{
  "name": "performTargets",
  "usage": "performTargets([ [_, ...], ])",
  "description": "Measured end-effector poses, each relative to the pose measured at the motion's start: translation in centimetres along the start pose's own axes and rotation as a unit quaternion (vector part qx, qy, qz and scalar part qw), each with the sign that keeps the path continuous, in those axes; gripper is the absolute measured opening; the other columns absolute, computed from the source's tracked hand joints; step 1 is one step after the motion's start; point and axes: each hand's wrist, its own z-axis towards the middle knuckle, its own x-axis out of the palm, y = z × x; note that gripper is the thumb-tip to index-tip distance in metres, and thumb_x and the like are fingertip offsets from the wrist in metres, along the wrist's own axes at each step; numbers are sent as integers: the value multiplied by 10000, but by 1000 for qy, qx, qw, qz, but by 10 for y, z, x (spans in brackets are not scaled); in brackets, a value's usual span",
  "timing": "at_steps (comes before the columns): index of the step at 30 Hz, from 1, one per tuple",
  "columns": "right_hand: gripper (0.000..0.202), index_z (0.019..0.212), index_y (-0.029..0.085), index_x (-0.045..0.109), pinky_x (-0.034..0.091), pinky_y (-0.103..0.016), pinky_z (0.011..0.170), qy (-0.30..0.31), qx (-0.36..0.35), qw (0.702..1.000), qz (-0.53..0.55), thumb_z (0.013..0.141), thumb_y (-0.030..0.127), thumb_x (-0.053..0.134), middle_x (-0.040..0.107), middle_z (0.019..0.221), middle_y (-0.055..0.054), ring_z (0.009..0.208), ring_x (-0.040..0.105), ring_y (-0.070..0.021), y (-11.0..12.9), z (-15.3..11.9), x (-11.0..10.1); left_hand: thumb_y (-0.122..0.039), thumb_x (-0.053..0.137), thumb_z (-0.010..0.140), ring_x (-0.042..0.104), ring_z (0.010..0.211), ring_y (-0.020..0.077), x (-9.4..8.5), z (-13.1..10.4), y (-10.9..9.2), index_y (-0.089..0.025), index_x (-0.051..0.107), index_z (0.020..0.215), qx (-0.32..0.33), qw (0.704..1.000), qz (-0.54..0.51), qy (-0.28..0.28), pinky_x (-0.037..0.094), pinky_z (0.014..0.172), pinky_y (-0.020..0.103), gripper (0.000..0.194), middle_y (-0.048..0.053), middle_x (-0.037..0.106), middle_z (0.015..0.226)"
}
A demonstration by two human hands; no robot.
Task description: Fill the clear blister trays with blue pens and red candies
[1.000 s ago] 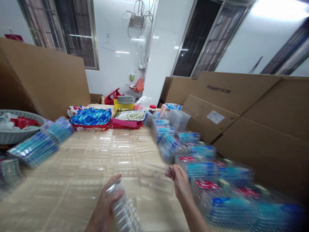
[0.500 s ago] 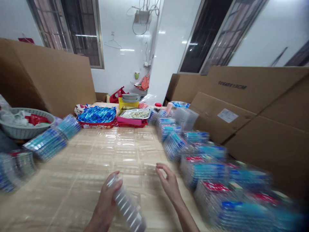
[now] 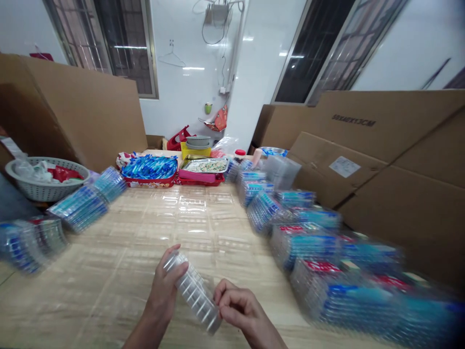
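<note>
My left hand is wrapped round the upper end of a stack of clear plastic blister shells, which slants down to the right above the table. The fingers of my right hand are pinched together at the stack's lower right edge; whether they grip one shell or several is hidden. Beneath and beyond my hands, clear blister shells lie side by side in rows on the pale tabletop.
Piles of filled blister packs line the right side; more packs lie at left. At the back stand a red tray of blue items and a metal tray of small pieces. Cardboard boxes and a grey basket flank the table.
My right hand has come down and left from over the laid-out shells to the stack's edge, its fingers closing. My left hand still holds the stack in nearly the same place.
</note>
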Motion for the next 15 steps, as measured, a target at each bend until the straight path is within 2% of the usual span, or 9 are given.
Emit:
performTargets([
  [2,340,635,170,619,371,-285,703,-52,-10,998,16,794,465,675,516,823,-40,766,465,-171,-5,-5,1,-331,824,502,517,667,125,-1,-5,0,-207,601,1089,-4,1000,6,12,402,602,235,640,-21,602,792],
  [4,328,686,182,612,403,-281,694,-137,-31,989,39,822,480,638,512,784,-30,744,473,-167,-12,-12,-1,-305,816,490,558,741,161,-1,-11,1,-216,614,1099,-19,1000,10,20,426,643,251,649,0,632,867],
  [7,326,809,212,649,485,-319,716,-298,-56,946,116,754,531,689,565,823,-34,774,546,-195,-19,-25,-17,-296,789,493,592,909,241,-4,-19,1,-209,643,1090,-34,999,23,34,451,731,290,620,49,650,1027],
  [9,364,820,216,667,522,-345,705,-381,-51,912,142,675,540,749,600,845,-37,772,583,-212,-21,-36,-36,-309,777,507,598,948,271,-7,-21,0,-209,657,1084,-43,998,36,34,458,754,315,598,68,640,1090],
  [12,422,723,189,666,519,-300,572,-453,-5,884,117,562,553,807,602,724,-19,633,580,-184,-24,-48,-69,-327,790,500,619,916,281,-13,-19,-2,-213,663,1086,-59,997,46,16,472,744,341,610,76,634,1108],
  [15,508,655,171,640,475,-265,475,-490,58,864,97,438,588,833,601,659,-10,534,568,-165,-35,-49,-98,-354,804,494,633,898,286,-17,-15,1,-219,658,1095,-66,997,46,-2,481,728,350,633,76,639,1096],
])
